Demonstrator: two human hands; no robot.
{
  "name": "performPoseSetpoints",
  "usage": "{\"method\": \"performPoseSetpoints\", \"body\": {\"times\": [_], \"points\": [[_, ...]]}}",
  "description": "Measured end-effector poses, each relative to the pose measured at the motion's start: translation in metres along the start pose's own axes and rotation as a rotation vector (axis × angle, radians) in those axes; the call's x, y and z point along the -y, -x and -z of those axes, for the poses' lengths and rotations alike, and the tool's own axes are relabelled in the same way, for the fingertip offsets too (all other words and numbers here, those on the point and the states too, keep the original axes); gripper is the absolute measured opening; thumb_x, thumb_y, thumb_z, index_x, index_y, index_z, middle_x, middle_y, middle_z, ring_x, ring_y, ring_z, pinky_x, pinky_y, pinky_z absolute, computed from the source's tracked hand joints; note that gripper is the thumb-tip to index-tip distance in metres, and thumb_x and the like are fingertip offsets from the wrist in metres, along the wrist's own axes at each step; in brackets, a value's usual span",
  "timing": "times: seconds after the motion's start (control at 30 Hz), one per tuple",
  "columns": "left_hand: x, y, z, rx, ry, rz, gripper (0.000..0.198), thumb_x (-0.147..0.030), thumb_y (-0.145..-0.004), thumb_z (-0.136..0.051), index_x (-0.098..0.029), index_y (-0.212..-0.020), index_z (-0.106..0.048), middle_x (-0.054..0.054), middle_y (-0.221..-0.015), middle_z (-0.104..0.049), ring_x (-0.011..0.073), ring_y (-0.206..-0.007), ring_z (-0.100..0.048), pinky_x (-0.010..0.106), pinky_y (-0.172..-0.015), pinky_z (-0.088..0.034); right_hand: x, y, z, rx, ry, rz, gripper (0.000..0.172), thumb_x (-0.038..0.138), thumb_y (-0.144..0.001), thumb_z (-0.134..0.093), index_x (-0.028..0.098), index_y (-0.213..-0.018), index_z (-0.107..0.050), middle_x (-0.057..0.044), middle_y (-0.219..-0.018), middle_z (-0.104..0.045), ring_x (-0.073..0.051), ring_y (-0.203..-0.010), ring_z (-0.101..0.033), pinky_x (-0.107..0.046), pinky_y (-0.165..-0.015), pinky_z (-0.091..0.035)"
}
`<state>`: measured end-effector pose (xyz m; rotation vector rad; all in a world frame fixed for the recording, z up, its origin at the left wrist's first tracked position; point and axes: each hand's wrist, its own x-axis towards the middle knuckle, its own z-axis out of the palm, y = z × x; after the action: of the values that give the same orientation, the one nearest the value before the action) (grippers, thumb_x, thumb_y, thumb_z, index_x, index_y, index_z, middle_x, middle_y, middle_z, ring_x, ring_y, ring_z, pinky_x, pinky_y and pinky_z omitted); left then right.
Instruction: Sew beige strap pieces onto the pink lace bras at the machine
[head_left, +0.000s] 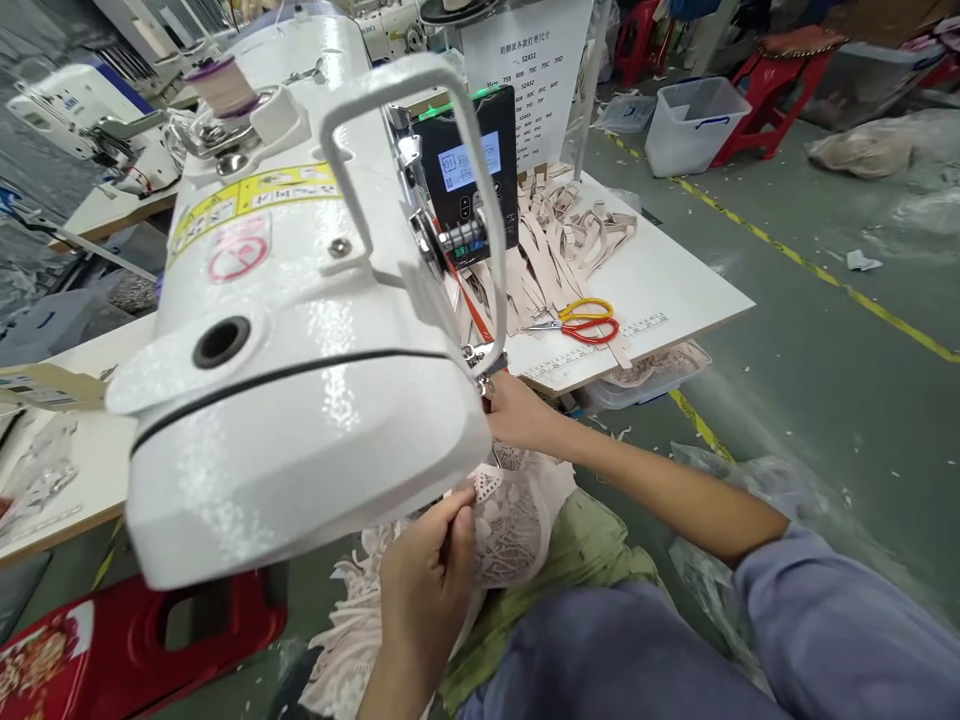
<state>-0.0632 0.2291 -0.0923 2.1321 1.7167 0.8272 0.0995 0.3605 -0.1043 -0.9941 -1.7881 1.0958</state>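
A large white sewing machine (pixel 315 440) fills the middle of the view, its head hiding the needle area. Below its front edge my left hand (pixel 431 560) pinches the edge of a pale pink lace bra (pixel 514 530). The lace cup hangs over my lap, and more pale pink lace pieces (pixel 349 640) lie beneath my left wrist. My right hand (pixel 521 412) reaches in under the machine's right side, close to the metal presser parts (pixel 486 372). Its fingers are mostly hidden by the machine, so what they hold does not show.
Red and yellow scissors (pixel 589 322) lie by a ruler strip (pixel 600 350) on the white table (pixel 690 300), near a pile of beige straps (pixel 551 245). A control panel (pixel 469 170) stands behind. A red stool (pixel 217 640) is at lower left; a clear bin (pixel 694 125) stands on the floor.
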Motion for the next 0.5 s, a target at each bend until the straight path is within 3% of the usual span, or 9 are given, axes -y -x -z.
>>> {"method": "performPoseSetpoints", "body": {"times": [0.2,0.4,0.5], "points": [[0.0007,-0.0008,-0.0053,-0.04,0.002,-0.024,0.03,-0.031,-0.096,-0.047,-0.022,-0.1,-0.076,0.004,-0.096,-0.08,0.0203,-0.085,-0.077,0.025,-0.071,-0.062,-0.0003,0.0006,0.0022,0.035,0.005,-0.004,0.011,0.012,-0.072,-0.06,0.018,-0.071,-0.051,-0.002,-0.087,-0.048,-0.016,-0.081,-0.047,-0.025,-0.064,-0.041],[-0.0029,-0.0023,-0.0059,-0.018,0.029,-0.039,0.03,-0.027,-0.096,-0.047,-0.019,-0.105,-0.075,0.005,-0.101,-0.079,0.0194,-0.09,-0.076,0.025,-0.078,-0.061,0.0024,0.0019,0.0043,0.007,0.019,-0.013,0.019,0.013,-0.07,-0.063,0.02,-0.067,-0.046,0.001,-0.082,-0.046,-0.013,-0.071,-0.045,-0.027,-0.064,-0.04],[-0.0022,0.0026,-0.0079,-0.008,0.059,0.026,0.03,-0.031,-0.097,-0.048,-0.022,-0.111,-0.073,0.005,-0.106,-0.078,0.0197,-0.094,-0.075,0.025,-0.077,-0.06,0.004,0.0032,0.0059,0.018,0.016,-0.009,0.02,0.012,-0.071,-0.062,0.02,-0.068,-0.044,0.001,-0.081,-0.046,-0.014,-0.071,-0.046,-0.027,-0.064,-0.041]]}}
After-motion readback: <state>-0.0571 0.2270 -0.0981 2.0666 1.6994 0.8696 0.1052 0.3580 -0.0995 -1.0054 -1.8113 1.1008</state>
